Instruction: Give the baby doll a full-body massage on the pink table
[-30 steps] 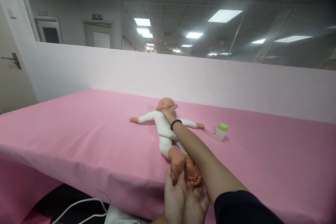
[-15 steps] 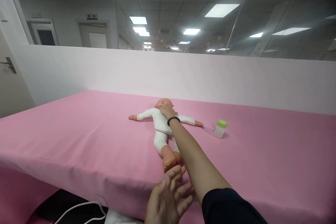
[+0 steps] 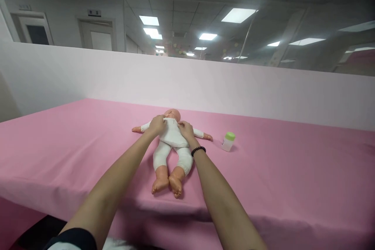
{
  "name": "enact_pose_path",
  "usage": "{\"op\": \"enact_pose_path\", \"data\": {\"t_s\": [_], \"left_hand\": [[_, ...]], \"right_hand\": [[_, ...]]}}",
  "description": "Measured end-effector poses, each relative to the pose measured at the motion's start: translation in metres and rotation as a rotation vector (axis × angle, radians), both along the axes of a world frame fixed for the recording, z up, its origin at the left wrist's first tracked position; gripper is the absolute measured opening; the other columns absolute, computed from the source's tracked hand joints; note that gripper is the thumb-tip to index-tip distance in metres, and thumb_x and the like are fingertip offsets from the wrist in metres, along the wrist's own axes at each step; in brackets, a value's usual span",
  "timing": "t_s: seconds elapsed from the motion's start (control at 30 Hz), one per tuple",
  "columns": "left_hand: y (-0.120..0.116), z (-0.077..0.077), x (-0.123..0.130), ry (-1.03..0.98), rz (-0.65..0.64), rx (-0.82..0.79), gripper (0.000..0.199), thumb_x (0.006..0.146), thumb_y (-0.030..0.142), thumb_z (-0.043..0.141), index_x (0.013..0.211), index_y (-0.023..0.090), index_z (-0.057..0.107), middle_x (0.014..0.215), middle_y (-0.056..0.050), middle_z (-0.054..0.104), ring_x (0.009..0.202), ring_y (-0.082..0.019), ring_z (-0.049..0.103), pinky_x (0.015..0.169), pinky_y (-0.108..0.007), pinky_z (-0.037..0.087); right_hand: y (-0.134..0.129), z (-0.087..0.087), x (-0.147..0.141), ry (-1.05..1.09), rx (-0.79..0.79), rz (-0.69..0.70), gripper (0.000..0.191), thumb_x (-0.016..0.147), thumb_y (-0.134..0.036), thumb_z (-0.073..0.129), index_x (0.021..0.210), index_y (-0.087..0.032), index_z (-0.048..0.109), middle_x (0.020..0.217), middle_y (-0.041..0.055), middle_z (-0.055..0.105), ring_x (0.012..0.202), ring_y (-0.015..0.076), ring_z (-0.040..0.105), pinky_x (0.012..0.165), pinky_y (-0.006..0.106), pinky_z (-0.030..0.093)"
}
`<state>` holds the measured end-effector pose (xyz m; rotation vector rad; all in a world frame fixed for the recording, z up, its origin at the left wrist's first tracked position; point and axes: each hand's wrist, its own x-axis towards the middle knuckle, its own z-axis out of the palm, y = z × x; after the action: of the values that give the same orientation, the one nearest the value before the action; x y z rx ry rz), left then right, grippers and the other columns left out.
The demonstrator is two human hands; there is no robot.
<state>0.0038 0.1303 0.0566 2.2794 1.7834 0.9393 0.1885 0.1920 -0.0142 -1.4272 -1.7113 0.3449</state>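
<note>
A baby doll (image 3: 172, 137) with a white cloth body lies on its back on the pink table, legs toward me and arms spread out. Its head is at the far end, turned to one side. My left hand (image 3: 158, 124) is closed at the doll's shoulder on the left, its fingertips partly hidden. On the other side of the chest, my right hand (image 3: 186, 129), with a dark beaded bracelet on its wrist, pinches the white cloth near the shoulder.
A small clear bottle with a green cap (image 3: 229, 141) stands right of the doll's hand. The pink cover (image 3: 272, 175) hangs over the table's near edge. A white low wall (image 3: 205, 86) with glass above it runs along the back.
My left hand has come up from the near edge to the doll's shoulder. My right hand has moved from the doll's neck to its chest side. The doll's legs lie farther apart.
</note>
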Motion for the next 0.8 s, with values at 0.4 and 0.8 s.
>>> {"op": "enact_pose_path", "data": {"t_s": [0.4,0.8], "left_hand": [[0.049,-0.035,0.007,0.201,0.041,-0.019,0.029,0.096,0.028,0.05,0.114,0.018,0.07,0.105,-0.013,0.075,0.098,-0.026,0.069,0.086,-0.033,0.05],[0.039,-0.048,-0.003,0.195,-0.231,0.169,0.024,0.097,0.032,0.053,0.102,0.016,0.071,0.109,-0.011,0.07,0.104,-0.024,0.063,0.092,-0.034,0.047]], "right_hand": [[0.001,0.004,-0.01,-0.214,-0.045,-0.093,0.013,0.088,-0.022,0.063,0.091,-0.017,0.074,0.101,0.0138,0.075,0.099,0.027,0.069,0.086,0.032,0.048],[-0.024,0.019,-0.009,-0.099,0.005,0.183,0.006,0.079,-0.02,0.062,0.077,-0.018,0.067,0.085,0.0037,0.072,0.077,0.0173,0.063,0.07,0.025,0.045]]}}
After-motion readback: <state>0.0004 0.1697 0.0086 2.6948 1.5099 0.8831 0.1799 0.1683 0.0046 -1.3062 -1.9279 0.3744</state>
